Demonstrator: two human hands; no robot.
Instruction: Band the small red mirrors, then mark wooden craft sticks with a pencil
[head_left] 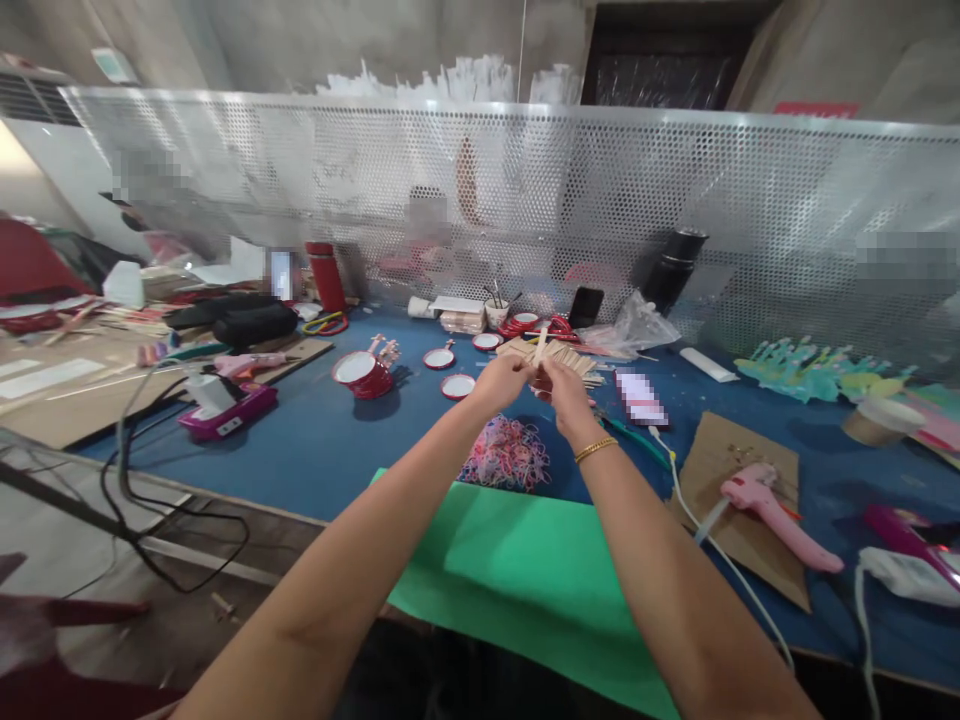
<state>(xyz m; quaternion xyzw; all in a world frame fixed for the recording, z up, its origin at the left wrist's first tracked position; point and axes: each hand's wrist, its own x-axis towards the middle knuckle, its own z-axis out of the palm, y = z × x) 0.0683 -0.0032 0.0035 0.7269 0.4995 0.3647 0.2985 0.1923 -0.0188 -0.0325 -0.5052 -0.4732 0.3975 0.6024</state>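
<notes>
My left hand and my right hand meet over the middle of the blue table. Their fingers are pinched together on a pale flat wooden stick that points up and away from me. Whether more than one stick is in the fingers I cannot tell. Just behind the hands lies a pile of similar wooden sticks. Nearer to me is a heap of colorful rubber bands. A green sheet hangs over the table's front edge, under my forearms.
A pink glue gun rests on cardboard at right, beside a phone and its white cable. Round red-rimmed pieces and a stack of them stand left. A perforated metal screen closes the back.
</notes>
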